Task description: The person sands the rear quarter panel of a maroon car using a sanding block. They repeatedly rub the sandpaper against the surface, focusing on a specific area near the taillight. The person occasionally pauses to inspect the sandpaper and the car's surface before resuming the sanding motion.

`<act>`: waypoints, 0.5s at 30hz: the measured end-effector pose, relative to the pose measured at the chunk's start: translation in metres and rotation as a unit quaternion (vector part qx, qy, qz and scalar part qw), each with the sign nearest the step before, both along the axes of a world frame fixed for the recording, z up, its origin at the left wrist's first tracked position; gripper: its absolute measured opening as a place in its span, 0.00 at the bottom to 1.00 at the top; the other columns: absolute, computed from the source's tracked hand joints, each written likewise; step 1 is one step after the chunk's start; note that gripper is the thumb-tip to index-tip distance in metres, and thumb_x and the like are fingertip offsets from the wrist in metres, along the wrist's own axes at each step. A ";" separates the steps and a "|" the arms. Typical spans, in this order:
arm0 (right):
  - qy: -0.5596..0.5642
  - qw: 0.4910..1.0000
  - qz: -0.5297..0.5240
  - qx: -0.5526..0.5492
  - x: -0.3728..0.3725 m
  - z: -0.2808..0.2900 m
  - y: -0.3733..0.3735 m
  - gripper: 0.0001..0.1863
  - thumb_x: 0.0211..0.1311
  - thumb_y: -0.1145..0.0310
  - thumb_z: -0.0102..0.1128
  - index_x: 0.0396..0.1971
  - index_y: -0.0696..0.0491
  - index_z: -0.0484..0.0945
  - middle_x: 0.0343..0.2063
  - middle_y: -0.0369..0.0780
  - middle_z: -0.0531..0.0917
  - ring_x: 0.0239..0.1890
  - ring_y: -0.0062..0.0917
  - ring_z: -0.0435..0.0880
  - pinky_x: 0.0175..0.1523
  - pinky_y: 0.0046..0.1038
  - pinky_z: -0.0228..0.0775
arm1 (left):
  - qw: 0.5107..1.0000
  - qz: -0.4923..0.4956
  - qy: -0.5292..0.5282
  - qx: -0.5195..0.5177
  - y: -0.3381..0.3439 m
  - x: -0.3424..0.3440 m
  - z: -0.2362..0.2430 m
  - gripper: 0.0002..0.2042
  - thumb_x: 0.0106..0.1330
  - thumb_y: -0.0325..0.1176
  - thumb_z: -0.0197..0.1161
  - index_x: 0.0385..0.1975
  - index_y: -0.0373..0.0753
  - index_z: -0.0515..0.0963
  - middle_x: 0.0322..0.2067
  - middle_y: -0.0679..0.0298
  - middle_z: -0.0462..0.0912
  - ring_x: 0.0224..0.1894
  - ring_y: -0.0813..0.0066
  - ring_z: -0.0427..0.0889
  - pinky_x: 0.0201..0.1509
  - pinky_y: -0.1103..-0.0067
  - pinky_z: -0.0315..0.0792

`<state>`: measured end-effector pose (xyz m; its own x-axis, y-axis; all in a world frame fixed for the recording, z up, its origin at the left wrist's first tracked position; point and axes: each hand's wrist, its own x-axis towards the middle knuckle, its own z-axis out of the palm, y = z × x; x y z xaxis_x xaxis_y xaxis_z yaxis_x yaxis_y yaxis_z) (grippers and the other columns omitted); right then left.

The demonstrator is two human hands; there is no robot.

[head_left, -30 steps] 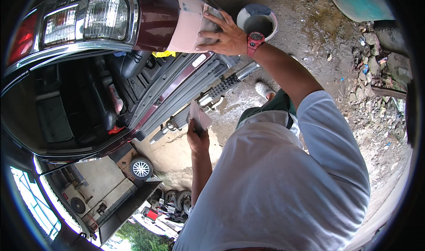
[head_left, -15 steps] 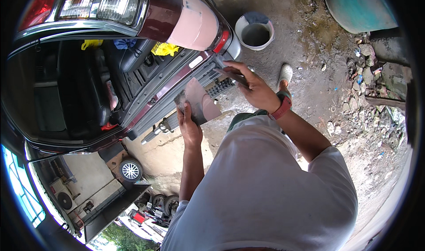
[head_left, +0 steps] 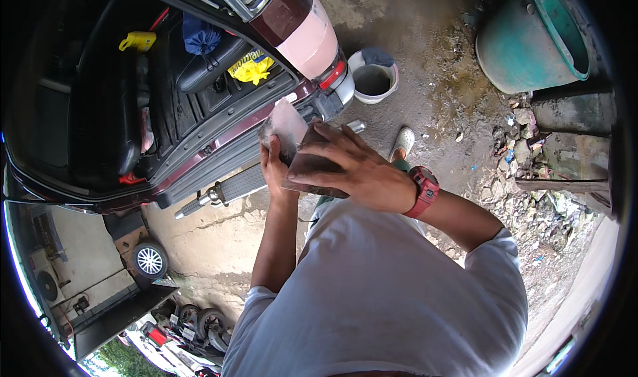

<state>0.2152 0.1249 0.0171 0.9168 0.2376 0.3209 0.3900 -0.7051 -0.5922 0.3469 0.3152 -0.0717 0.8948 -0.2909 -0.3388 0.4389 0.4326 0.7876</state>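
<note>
In my left hand (head_left: 274, 171) is a flat, squarish panel (head_left: 286, 121), pale pink with a smeared dark grey patch. The thumb lies along its near face and the fingers go behind it. My right hand (head_left: 372, 177), with a red watch (head_left: 423, 189) on the wrist, holds a dark brown sheet (head_left: 319, 165) that looks like sandpaper. Its fingers spread over this sheet, which overlaps the panel's right part and hides it. Whether the sheet touches the panel I cannot tell.
A dark red car (head_left: 292, 11) with a pink-coated rear corner stands open at left. Yellow bags lie inside. Beyond my hands are a white bucket (head_left: 393, 88) and a large green tub (head_left: 512, 51). Rubble (head_left: 518, 157) lies at right, a wheel (head_left: 150, 260) at lower left.
My right hand has moved left and down, bringing the brown sheet from apart to over the panel. The sheet has turned from edge-on to broad side. My view has shifted too.
</note>
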 end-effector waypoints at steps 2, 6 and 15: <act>-0.010 1.000 -0.024 0.008 0.002 -0.002 0.007 0.34 0.61 0.74 0.59 0.67 0.30 0.73 0.68 0.45 0.65 0.76 0.52 0.57 0.75 0.57 0.57 | 0.994 -0.053 0.050 -0.084 -0.006 0.003 -0.008 0.18 0.77 0.36 0.58 0.63 0.39 0.70 0.53 0.57 0.81 0.53 0.64 0.82 0.57 0.69 0.79; 0.014 0.978 -0.132 -0.160 0.009 -0.034 -0.021 0.38 0.60 0.76 0.59 0.71 0.33 0.68 0.67 0.51 0.65 0.73 0.55 0.62 0.73 0.48 0.63 | 0.999 -0.028 -0.015 -0.026 -0.031 -0.006 0.022 0.20 0.76 0.35 0.58 0.63 0.34 0.70 0.57 0.56 0.80 0.58 0.64 0.80 0.64 0.69 0.73; 0.018 0.950 -0.221 -0.220 0.002 0.021 -0.035 0.36 0.61 0.76 0.52 0.67 0.25 0.74 0.68 0.38 0.68 0.77 0.47 0.57 0.75 0.64 0.48 | 0.957 -0.056 -0.216 0.183 -0.035 -0.005 0.049 0.20 0.79 0.39 0.57 0.62 0.33 0.70 0.53 0.62 0.80 0.53 0.76 0.76 0.62 0.78 0.68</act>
